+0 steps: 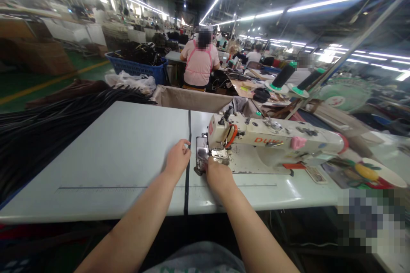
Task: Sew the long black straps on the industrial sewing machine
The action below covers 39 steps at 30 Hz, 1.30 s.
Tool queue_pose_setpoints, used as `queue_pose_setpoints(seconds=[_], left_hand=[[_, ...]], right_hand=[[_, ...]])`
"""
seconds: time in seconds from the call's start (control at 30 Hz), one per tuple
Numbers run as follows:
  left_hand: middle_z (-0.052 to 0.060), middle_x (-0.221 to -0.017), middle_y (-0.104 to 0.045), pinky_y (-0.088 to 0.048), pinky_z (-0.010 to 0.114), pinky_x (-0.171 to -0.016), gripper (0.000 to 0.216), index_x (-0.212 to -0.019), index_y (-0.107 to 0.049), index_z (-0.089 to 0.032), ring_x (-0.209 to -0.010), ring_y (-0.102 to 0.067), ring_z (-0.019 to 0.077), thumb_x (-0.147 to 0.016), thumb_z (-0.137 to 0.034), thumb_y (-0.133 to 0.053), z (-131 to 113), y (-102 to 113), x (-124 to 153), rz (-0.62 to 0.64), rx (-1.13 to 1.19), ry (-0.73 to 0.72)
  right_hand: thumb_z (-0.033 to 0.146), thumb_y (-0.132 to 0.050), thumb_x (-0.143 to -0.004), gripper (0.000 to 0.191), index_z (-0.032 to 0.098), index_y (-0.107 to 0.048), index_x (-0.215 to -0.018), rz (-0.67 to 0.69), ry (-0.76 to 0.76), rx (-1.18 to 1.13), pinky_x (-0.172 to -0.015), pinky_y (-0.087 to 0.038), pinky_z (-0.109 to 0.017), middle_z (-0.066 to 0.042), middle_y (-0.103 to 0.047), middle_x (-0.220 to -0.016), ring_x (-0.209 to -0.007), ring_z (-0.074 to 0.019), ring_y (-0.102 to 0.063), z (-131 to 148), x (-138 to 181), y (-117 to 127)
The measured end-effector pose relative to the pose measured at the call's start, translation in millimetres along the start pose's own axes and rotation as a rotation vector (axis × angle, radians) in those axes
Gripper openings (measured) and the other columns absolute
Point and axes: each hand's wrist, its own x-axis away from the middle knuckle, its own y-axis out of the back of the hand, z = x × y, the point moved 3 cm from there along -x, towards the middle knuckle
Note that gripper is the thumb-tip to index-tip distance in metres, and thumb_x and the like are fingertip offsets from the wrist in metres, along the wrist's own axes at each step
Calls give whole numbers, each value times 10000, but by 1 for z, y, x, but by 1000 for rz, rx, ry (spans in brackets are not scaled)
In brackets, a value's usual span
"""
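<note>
A narrow black strap (188,136) runs from the far edge of the white table (121,149) to its near edge, left of the sewing machine (272,140). My left hand (177,158) rests beside the strap with fingertips pinched on it. My right hand (218,174) is curled right under the machine's needle head, and what its fingers press is hidden.
A big heap of black straps (48,123) lies on the left. Thread cones (283,76) stand behind the machine. A blue crate (137,66) and a seated person's back (200,64) are farther off. A plate with clutter (368,175) sits at right.
</note>
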Motion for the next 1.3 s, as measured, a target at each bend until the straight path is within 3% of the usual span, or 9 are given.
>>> queue_pose_setpoints(seconds=[0.13, 0.27, 0.43, 0.57, 0.73, 0.83, 1.03, 1.17, 1.3], left_hand=[[-38, -724, -510, -420, 292, -731, 201, -1026, -688, -238, -726, -557, 183, -864, -165, -592, -1, 3, -2, -45, 25, -24], [-2, -815, -529, -469, 327, -834, 126, -959, -754, -255, -832, -578, 202, -886, -252, -652, -3, 2, -1, -43, 28, -84], [29, -975, -555, -491, 395, -967, 181, -970, -809, -302, -1003, -585, 245, -793, -332, -836, -11, -13, 5, 61, -74, -231], [49, -991, -545, -497, 430, -944, 267, -1030, -821, -295, -1003, -572, 274, -770, -312, -879, -21, -29, 4, 140, -179, -300], [78, -984, -557, -486, 451, -888, 158, -969, -835, -271, -990, -565, 304, -812, -281, -847, -28, -44, -1, 148, -216, -332], [77, -957, -570, -484, 431, -860, 49, -879, -834, -257, -955, -564, 285, -855, -256, -791, -24, -48, -3, 135, -195, -363], [55, -947, -582, -491, 414, -896, 76, -840, -819, -259, -966, -570, 263, -859, -252, -746, -15, -46, -5, 101, -114, -323], [51, -929, -586, -489, 417, -926, 97, -817, -785, -239, -972, -576, 260, -857, -213, -701, -15, -45, -6, 127, -40, -296], [60, -977, -611, -501, 414, -950, 98, -876, -733, -227, -1000, -590, 255, -883, -199, -640, -9, -40, -10, 66, -23, -221]], right_hand=[[221, -462, -1079, 242, 183, -634, -1244, -25, 194, -29, -854, -556, -370, -167, -773, -1157, -1054, -316, -753, -1, 12, -1], [274, -518, -1063, 158, 208, -645, -1131, -62, 256, -126, -793, -523, -330, -122, -787, -1072, -958, -286, -755, -13, 34, -9], [347, -483, -1037, 166, 231, -588, -979, -164, 143, -341, -673, -485, -292, -59, -758, -879, -778, -240, -722, -58, 60, -14], [476, -465, -994, 273, 245, -538, -866, -287, 21, -531, -629, -475, -284, -13, -675, -752, -662, -210, -646, -100, 72, -12], [580, -500, -935, 359, 245, -537, -809, -490, -150, -685, -589, -411, -284, 35, -552, -655, -601, -188, -540, -135, 83, 1], [600, -541, -894, 370, 239, -551, -815, -616, -248, -744, -603, -398, -293, 44, -515, -654, -614, -188, -514, -148, 82, 12], [592, -582, -845, 378, 229, -565, -951, -813, -354, -844, -687, -447, -328, 21, -581, -756, -702, -206, -549, -168, 57, 28], [629, -604, -817, 464, 219, -553, -1027, -758, -331, -948, -601, -480, -325, -9, -673, -805, -615, -198, -600, -171, 44, 19], [612, -608, -826, 499, 196, -525, -1088, -752, -347, -976, -514, -477, -322, -44, -692, -864, -512, -180, -603, -169, 55, 5]])
